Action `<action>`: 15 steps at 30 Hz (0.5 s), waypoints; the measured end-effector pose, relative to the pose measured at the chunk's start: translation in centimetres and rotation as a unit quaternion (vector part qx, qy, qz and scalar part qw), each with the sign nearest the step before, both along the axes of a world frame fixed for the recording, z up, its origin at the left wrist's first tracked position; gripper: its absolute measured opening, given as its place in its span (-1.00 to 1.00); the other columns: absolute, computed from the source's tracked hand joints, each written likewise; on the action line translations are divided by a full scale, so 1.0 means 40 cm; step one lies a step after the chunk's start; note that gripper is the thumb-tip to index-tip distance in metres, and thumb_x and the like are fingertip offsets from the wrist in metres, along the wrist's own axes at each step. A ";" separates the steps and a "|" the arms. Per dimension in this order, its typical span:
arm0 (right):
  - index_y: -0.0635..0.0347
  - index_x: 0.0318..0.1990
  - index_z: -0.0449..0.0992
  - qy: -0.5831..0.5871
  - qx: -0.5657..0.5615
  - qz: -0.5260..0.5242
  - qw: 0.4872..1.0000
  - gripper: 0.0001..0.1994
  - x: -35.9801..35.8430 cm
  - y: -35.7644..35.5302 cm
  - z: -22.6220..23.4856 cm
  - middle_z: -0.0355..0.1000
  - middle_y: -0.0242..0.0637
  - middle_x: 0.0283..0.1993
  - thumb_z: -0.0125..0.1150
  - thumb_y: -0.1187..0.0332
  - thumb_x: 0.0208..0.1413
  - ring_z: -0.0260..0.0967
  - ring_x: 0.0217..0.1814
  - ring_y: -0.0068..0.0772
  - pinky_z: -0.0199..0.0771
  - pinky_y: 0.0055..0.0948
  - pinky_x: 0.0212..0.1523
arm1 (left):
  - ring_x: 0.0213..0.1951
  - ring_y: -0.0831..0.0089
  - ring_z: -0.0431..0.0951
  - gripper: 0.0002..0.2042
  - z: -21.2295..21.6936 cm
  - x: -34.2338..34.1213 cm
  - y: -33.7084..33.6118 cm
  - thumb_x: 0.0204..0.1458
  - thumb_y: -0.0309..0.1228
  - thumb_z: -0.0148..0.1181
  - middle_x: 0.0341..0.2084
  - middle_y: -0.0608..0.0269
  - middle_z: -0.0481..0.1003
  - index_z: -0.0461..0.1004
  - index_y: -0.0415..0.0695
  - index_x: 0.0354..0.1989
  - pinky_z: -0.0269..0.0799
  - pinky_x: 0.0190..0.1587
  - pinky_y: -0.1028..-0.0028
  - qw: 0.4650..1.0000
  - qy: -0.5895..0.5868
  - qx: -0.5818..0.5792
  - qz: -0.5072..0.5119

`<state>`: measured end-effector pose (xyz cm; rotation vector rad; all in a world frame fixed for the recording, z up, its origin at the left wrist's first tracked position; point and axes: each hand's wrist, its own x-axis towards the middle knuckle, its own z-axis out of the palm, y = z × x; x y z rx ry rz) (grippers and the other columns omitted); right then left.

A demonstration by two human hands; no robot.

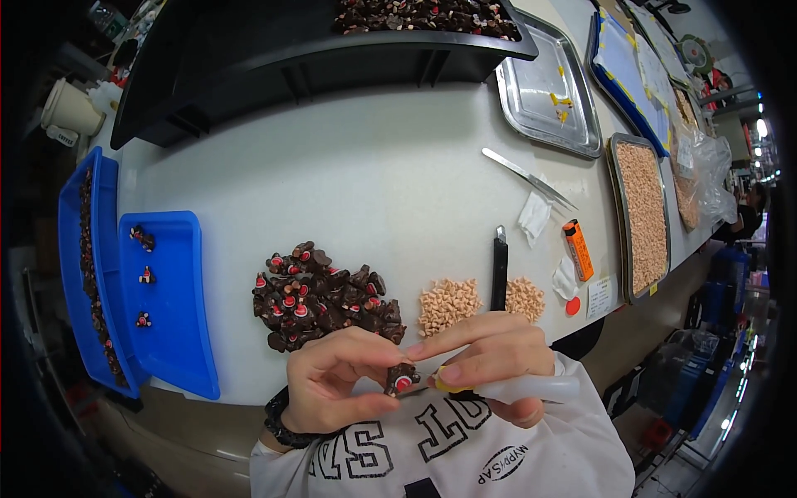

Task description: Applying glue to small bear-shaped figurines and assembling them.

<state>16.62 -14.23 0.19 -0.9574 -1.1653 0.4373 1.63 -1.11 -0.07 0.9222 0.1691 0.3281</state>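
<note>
Between its thumb and fingertips, my left hand pinches a small dark brown figurine with a red and white spot. My right hand grips a translucent squeeze bottle with a yellow collar and thin needle tip, which points left at the figurine; whether it touches I cannot tell. One right finger reaches toward the figurine's top. Just beyond my left hand lies a heap of similar figurines. Past my right hand are two small piles of beige pieces, with a black craft knife between them.
Three figurines stand in a blue tray at left, beside a longer blue bin. A large black bin spans the back. Rightward lie tweezers, an orange tube, a metal tray and a tray of beige pieces.
</note>
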 end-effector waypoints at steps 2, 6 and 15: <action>0.43 -0.24 0.42 -0.009 0.012 0.001 1.000 -0.46 0.000 0.001 -0.005 0.40 -0.15 -0.57 -0.29 0.01 0.21 0.47 -0.23 0.04 0.52 -0.31 -0.47 | -0.23 0.31 0.52 -0.63 0.004 -0.001 -0.002 -0.26 -0.72 0.29 -0.23 -0.08 0.41 0.41 -0.39 -0.18 0.51 -0.21 0.45 1.000 -0.002 -0.001 0.005; 0.40 -0.32 0.39 -0.043 0.020 -0.002 0.999 -0.42 0.004 0.010 -0.007 0.42 -0.17 -0.66 -0.38 -0.03 0.22 0.49 -0.39 0.06 0.52 -0.32 -0.64 | -0.23 0.28 0.47 -0.60 0.011 -0.005 -0.006 -0.28 -0.58 0.36 -0.30 -0.04 0.41 0.39 -0.38 -0.21 0.39 -0.15 0.41 0.999 0.039 -0.013 0.012; 0.43 -0.24 0.42 -0.004 -0.001 0.020 1.000 -0.43 0.002 -0.001 0.001 0.39 -0.14 -0.61 -0.30 -0.02 0.20 0.46 -0.20 0.07 0.52 -0.30 -0.43 | -0.26 0.32 0.46 -0.62 0.024 0.001 -0.017 -0.24 -0.56 0.34 -0.32 -0.05 0.41 0.36 -0.36 -0.21 0.40 -0.20 0.43 0.997 0.047 -0.042 0.038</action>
